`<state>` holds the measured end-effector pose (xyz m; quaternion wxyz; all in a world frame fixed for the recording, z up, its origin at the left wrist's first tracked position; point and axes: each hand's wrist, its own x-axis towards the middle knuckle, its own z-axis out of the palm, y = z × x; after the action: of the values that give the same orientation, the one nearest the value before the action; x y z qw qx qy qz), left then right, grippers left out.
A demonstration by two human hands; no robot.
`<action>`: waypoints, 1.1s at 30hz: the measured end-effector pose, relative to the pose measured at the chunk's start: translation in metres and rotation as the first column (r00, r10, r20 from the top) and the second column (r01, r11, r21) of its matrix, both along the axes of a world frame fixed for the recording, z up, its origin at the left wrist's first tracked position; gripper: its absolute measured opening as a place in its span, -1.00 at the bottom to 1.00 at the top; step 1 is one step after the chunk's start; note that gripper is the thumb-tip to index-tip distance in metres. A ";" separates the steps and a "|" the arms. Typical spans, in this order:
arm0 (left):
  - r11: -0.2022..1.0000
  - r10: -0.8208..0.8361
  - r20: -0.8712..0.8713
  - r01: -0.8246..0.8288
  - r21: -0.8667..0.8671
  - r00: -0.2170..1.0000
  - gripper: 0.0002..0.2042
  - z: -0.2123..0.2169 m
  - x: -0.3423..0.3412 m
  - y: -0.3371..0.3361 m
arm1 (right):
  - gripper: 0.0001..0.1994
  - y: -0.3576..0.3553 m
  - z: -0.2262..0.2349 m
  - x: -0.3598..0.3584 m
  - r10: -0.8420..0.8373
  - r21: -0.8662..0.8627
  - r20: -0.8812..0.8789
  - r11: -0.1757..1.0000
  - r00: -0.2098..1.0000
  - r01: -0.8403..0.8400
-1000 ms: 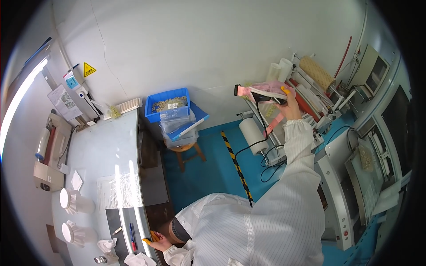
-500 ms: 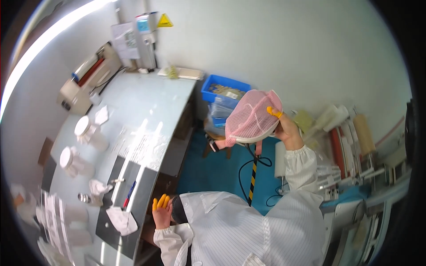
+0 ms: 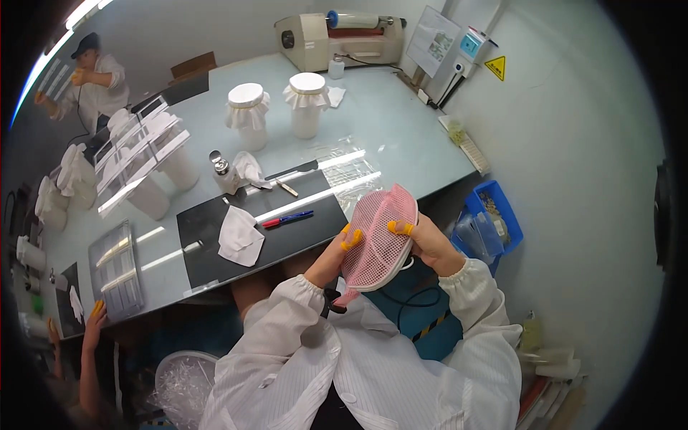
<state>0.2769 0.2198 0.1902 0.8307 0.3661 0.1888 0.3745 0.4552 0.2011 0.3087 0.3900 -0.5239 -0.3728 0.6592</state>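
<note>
From where I stand, the person's two hands are clasped on a rounded pink mesh pouch with a white rim (image 3: 382,247): the left hand (image 3: 328,262) presses its near left side, the right hand (image 3: 430,245) its upper right, both with yellow fingertip covers showing. The pouch is up in front of the white striped coat (image 3: 308,358), its top reaching across the front edge of the long pale-grey table (image 3: 423,136) in this view; I can't tell whether they touch.

To the left, close to that edge, a black rectangular mat (image 3: 201,223) carries a red-and-blue pen (image 3: 288,218) and a crumpled white cloth (image 3: 240,238). On the right, the right forearm has a gap beside it before the plain white wall (image 3: 580,186). A deep blue plastic box (image 3: 514,223) sits in that corner, beyond the right hand. Behind the pouch, the tabletop runs back to a beige roller machine (image 3: 340,43).

Half a second ago the right hand alone held the pouch, out to the right, while the left was down beside the table edge. Now the left has joined it, and the view has swung leftward.
</note>
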 end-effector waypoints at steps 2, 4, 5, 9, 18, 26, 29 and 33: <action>0.995 0.045 0.010 -0.044 -0.088 0.999 -0.37 0.001 -0.002 -0.007 | -0.58 0.007 -0.003 -0.012 0.044 -0.019 0.044 0.999 0.998 -0.043; 0.971 0.081 0.117 -0.052 -0.232 0.990 -0.47 -0.016 -0.011 -0.012 | -0.65 0.010 0.000 -0.028 0.089 -0.064 0.098 0.995 0.991 -0.083; 0.931 0.105 0.225 -0.016 -0.365 0.969 -0.55 -0.026 -0.014 -0.013 | -0.65 0.011 -0.001 -0.030 0.110 -0.064 0.096 0.993 0.989 -0.104; 0.871 0.198 0.262 -0.047 -0.490 0.944 -0.58 -0.036 -0.018 -0.017 | -0.59 0.010 0.001 -0.037 0.192 -0.094 -0.034 0.976 0.981 -0.195; 0.874 0.148 0.316 0.025 -0.485 0.937 -0.58 -0.058 -0.028 -0.001 | -0.68 0.020 -0.014 -0.047 0.119 0.132 0.230 0.980 0.966 -0.152; 0.841 0.184 0.375 0.051 -0.538 0.909 -0.59 -0.069 -0.021 0.014 | -0.55 0.026 -0.021 -0.040 0.172 0.208 0.234 0.953 0.957 -0.222; 0.826 0.209 0.392 0.053 -0.561 0.896 -0.57 -0.069 -0.018 0.019 | -0.39 0.020 -0.019 -0.038 0.237 0.300 0.446 0.869 0.863 -0.394; 0.794 0.204 0.430 0.108 -0.598 0.880 -0.55 -0.102 -0.016 0.039 | -0.28 0.016 -0.011 -0.052 0.149 0.353 0.541 0.853 0.827 -0.385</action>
<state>0.2613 0.2590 0.0879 0.9136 -0.0267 0.0993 0.3933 0.4030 0.2173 0.2981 0.2920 -0.5116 -0.6726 0.4479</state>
